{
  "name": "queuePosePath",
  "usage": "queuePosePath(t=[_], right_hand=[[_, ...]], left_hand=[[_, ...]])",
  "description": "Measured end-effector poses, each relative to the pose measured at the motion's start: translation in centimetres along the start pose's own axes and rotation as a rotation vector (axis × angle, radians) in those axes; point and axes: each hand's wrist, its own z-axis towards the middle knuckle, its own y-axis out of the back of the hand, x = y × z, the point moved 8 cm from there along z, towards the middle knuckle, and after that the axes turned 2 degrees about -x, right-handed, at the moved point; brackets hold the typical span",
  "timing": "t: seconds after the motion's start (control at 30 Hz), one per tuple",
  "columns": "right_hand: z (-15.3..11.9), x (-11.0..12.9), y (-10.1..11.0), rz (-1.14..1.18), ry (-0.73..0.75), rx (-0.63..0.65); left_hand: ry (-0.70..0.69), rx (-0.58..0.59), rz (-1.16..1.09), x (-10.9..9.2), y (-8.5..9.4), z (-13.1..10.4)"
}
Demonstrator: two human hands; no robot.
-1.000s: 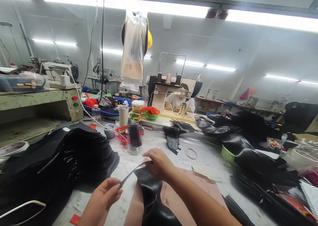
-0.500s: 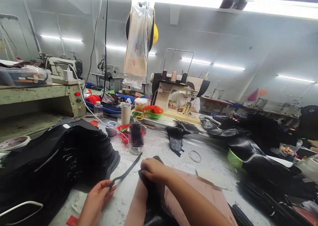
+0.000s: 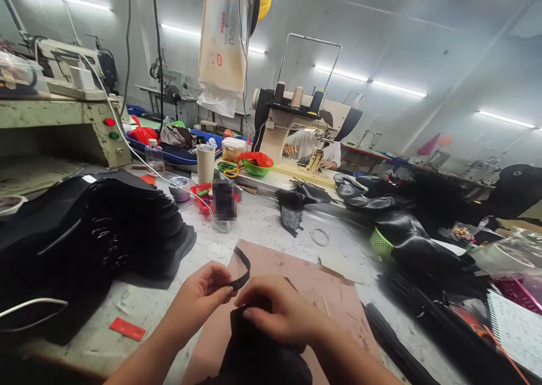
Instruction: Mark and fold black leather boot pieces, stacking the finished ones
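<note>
Between thumb and fingers, my left hand (image 3: pixel 207 289) pinches a narrow black strip (image 3: pixel 245 266), whose free end curls up and away. Close beside it, my right hand (image 3: pixel 279 306) is closed on the upper edge of a black leather piece (image 3: pixel 262 351). That piece hangs toward me over a pinkish-brown board (image 3: pixel 334 294) on the table. Part of the leather's edge is hidden under my right fingers. The strip's near end sits by the leather edge; whether they touch, I cannot tell.
A tall stack of black pieces (image 3: pixel 135 221) stands at left, with a red tag (image 3: pixel 127 328) nearby. Ahead are a red basket (image 3: pixel 201 197), a cup (image 3: pixel 205 163) and a sewing machine (image 3: pixel 305 125). Black strips (image 3: pixel 393 340) and a notebook (image 3: pixel 516 328) lie right. Another person works behind the machine.
My left hand has moved right and forward with the strip, close to my right hand. The leather's edge has come nearer to me. The view has tilted downward.
</note>
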Motion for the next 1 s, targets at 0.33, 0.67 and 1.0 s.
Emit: queuePosePath(t=[0.33, 0.67, 1.0], right_hand=[[-1.5, -2.1, 1.6, 0.041, -0.217, -0.218], [-1.7, -1.6, 2.0, 0.054, -0.156, -0.281], [-1.6, -1.2, 1.9, 0.012, -0.148, -0.271]], left_hand=[[0.148, 0.089, -0.048, 0.5, -2.2, -1.8], [0.187, 0.028, -0.052, 0.3, -2.4, -2.1], [0.187, 0.051, -0.071, 0.3, -2.3, -2.2]])
